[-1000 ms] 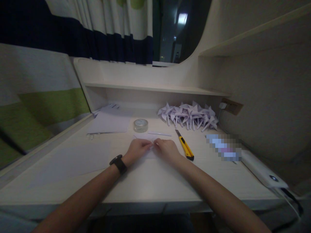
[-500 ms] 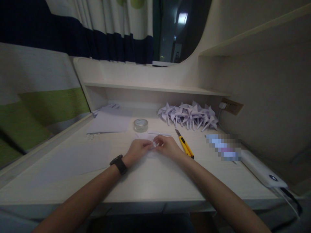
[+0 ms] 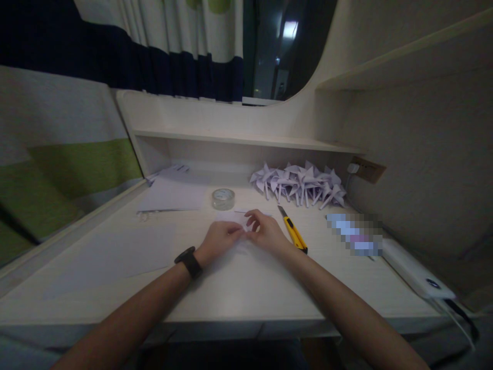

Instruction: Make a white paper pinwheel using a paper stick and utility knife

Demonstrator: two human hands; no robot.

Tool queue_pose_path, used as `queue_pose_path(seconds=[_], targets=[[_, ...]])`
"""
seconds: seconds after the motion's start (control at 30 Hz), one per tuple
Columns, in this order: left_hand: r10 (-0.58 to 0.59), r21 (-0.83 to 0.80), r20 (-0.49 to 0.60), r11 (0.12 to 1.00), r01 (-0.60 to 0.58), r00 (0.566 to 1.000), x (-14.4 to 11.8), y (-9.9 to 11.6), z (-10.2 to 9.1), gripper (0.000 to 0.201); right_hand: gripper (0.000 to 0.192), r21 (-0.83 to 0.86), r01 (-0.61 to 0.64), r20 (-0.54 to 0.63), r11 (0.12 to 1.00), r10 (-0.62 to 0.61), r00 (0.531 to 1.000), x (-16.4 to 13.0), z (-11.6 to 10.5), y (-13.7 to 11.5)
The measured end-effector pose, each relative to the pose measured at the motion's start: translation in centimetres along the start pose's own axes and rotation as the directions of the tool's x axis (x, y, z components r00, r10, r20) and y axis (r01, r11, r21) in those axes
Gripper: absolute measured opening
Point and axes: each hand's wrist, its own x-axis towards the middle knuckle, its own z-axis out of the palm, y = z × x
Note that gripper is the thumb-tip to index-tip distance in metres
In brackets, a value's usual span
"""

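My left hand, with a dark watch on its wrist, pinches a piece of white paper low over the desk. My right hand meets it fingertip to fingertip; thumb and a finger close on the same paper while the other fingers curl above. The fingers hide much of the paper, and its fold is hard to make out. Just behind lies a thin white paper stick, partly covered by the right hand. A clear tape roll lies beyond the hands, and a yellow utility knife right of them.
Several white paper pinwheels are bunched at the back right. A paper stack sits back left, with flat sheets nearer me. On the right are a blurred-out object and a long white device with cables. A shelf overhangs the back.
The right hand's upper fingers have lifted and spread slightly. The paper between the hands has shifted a little and its back edge looks flatter. The other things stay put.
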Motion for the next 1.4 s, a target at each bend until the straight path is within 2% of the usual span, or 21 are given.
queue_pose_path(seconds=[0.1,0.2,0.27,0.37,0.5,0.57,0.73,0.87,1.07,1.27,1.4], targets=[[-0.065,-0.020,-0.055,0.998,0.064,0.996,0.2,-0.3,0.1,0.025,0.035,-0.179,0.079,-0.025,0.981,-0.085,0.996,-0.4,-0.3,-0.4],[-0.107,-0.074,-0.085,0.992,0.101,0.991,0.3,-0.7,0.2,0.027,0.021,-0.326,0.169,0.018,0.930,-0.173,0.985,-0.6,-0.4,-0.6],[-0.104,-0.103,-0.084,0.990,0.095,0.991,0.4,-0.7,0.2,0.028,0.019,-0.384,0.192,0.041,0.903,-0.191,0.981,-0.6,-0.3,-0.6],[-0.124,-0.166,-0.079,0.980,0.109,0.989,0.4,-0.5,0.0,0.028,0.020,-0.412,0.183,0.051,0.893,-0.177,0.983,-0.5,-0.1,-0.4],[-0.314,-0.353,-0.078,0.896,0.269,0.946,0.5,-0.1,-0.4,0.031,0.019,-0.369,0.181,0.013,0.912,-0.190,0.982,-0.5,0.1,0.1],[-0.351,-0.433,-0.070,0.854,0.288,0.934,0.6,0.0,-0.4,0.032,0.019,-0.344,0.212,0.004,0.915,-0.224,0.975,-0.5,0.3,0.3],[-0.299,-0.576,0.053,0.770,0.274,0.953,0.7,0.0,-0.1,0.032,0.020,-0.297,0.286,0.006,0.911,-0.298,0.955,-0.7,0.5,0.3],[-0.308,-0.620,0.041,0.738,0.266,0.950,0.7,0.0,0.1,0.026,0.021,-0.339,0.280,-0.006,0.898,-0.300,0.954,-0.7,0.5,0.0],[-0.238,-0.545,0.033,0.810,0.217,0.971,0.4,0.6,0.0,0.021,0.023,-0.413,0.275,0.018,0.868,-0.294,0.956,-0.7,0.3,-0.4],[-0.223,-0.517,0.004,0.834,0.192,0.975,0.6,0.3,0.1,0.023,0.025,-0.498,0.188,0.048,0.847,-0.189,0.981,-0.8,0.0,-1.6],[-0.170,-0.472,-0.005,0.869,0.148,0.985,0.7,0.0,0.0,0.024,0.026,-0.546,0.194,0.109,0.815,-0.160,0.981,-0.6,0.0,-2.1]])
